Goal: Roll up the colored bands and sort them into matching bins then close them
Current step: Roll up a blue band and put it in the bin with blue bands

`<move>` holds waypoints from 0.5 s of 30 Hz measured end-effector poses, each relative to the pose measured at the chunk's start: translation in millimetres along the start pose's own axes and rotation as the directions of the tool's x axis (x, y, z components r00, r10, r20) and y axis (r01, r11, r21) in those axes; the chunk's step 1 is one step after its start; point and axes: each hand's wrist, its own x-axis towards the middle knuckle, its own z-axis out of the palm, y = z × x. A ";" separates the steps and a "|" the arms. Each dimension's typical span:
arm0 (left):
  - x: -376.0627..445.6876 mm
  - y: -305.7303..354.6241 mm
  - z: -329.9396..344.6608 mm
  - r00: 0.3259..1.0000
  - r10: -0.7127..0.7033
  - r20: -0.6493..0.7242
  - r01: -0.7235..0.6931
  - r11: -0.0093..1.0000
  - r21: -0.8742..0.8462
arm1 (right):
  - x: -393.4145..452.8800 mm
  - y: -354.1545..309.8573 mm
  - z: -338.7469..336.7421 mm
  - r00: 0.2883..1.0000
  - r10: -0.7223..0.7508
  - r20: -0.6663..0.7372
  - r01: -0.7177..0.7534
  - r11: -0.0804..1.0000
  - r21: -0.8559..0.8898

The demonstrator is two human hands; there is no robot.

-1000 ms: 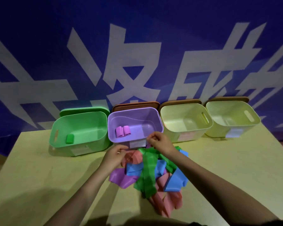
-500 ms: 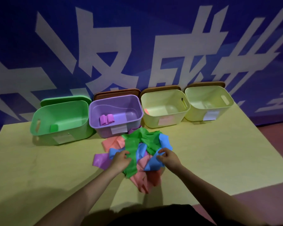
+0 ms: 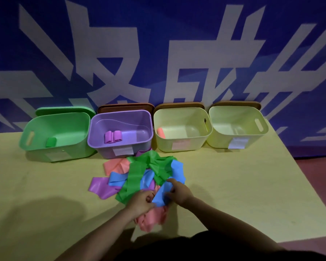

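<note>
A tangled pile of green [image 3: 137,176], blue, pink [image 3: 152,217] and purple [image 3: 100,187] bands lies on the table in front of four open bins. My left hand [image 3: 141,202] and my right hand [image 3: 179,191] both pinch one blue band [image 3: 161,194] at the near side of the pile. The green bin [image 3: 56,132] holds a green roll [image 3: 50,142]. Two purple rolls [image 3: 113,136] lie in the purple bin [image 3: 120,132]. A pink roll [image 3: 161,133] lies in the left cream bin [image 3: 183,129]. The right cream bin [image 3: 237,125] shows no roll.
Lids lean behind the bins against the blue printed wall: a green lid [image 3: 64,110] and brown lids [image 3: 124,107]. The yellow table [image 3: 243,185] ends at the right in a slanted edge with red floor beyond it.
Both hands came back from the bins toward me over the pile and closed on the blue band. A pink roll now shows in the left cream bin. The camera view shifted.
</note>
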 end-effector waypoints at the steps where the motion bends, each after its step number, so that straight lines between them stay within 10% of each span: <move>1: 3.6 -1.1 3.0 1.000 0.014 -0.015 -0.014 1.000 -0.006 | 1.5 1.3 -2.1 1.000 -0.019 0.021 0.020 1.000 -0.017; 8: 7.9 40.7 -26.4 0.982 0.024 -0.186 -0.091 0.928 -0.361 | -0.5 -12.6 -30.0 0.976 -0.197 0.094 0.171 0.958 0.232; 15: 1.6 94.3 -79.3 0.934 0.068 -0.352 -0.268 0.784 -0.560 | -15.8 -41.7 -76.8 0.970 -0.195 -0.142 0.241 0.798 0.552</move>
